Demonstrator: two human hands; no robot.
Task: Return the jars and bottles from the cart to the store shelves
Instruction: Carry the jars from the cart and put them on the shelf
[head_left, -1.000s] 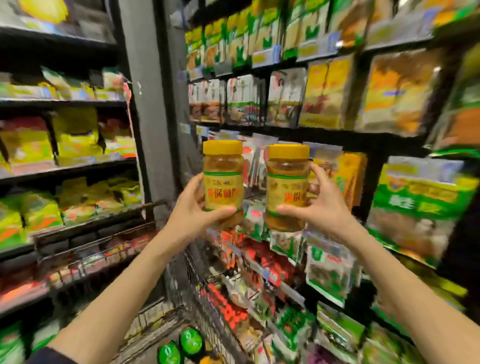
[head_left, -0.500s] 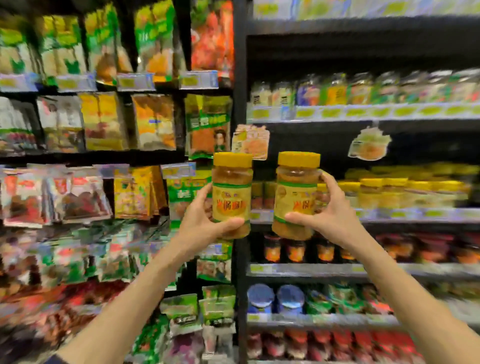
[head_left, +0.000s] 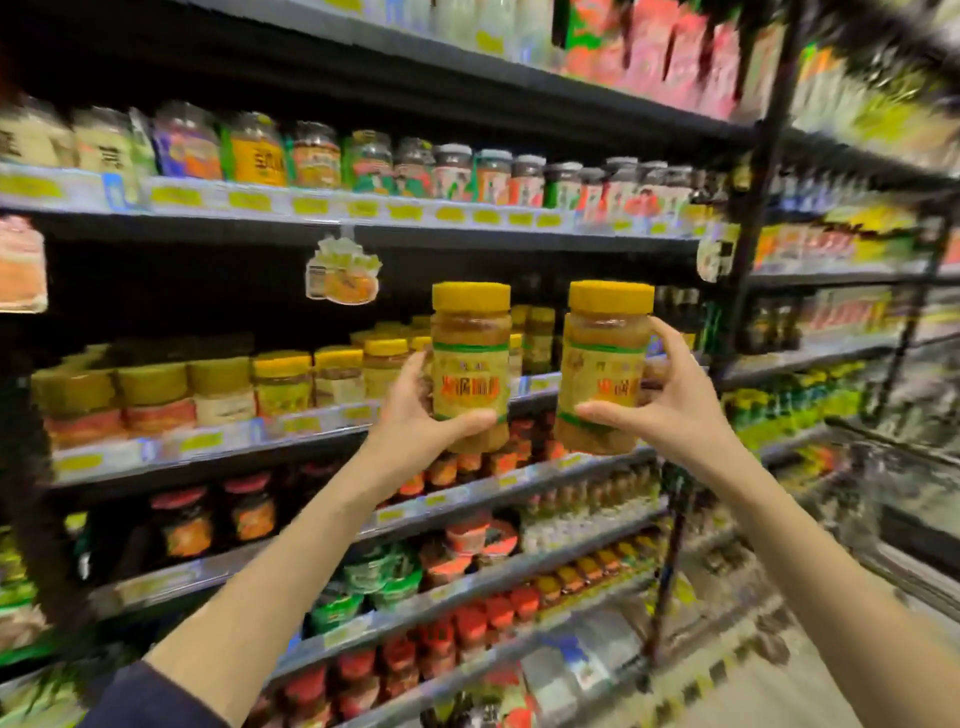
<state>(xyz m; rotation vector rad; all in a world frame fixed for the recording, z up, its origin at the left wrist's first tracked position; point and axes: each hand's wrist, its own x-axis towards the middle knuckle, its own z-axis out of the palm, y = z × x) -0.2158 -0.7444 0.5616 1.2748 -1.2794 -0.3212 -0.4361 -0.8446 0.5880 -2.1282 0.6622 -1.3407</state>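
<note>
We stand before a tall black metal shelving unit (head_left: 467, 228) packed with jars, its tiers running away to the right. On its middle tier, a row of matching yellow-lidded jars (head_left: 283, 376) sits to the left of our hands, which looks like the home for what we carry. Our left hand (head_left: 415, 415) is wrapped around one clear plastic jar with a yellow lid and yellow label (head_left: 470, 364), held upright in the air just in front of that tier. Our right hand (head_left: 670, 410) grips a second yellow-lidded jar of the same kind (head_left: 605, 364), also upright, near the first but not touching it. Neither jar is shelved yet, so this pair remains to be placed. The cart is out of view, so we cannot tell how much is left.
</note>
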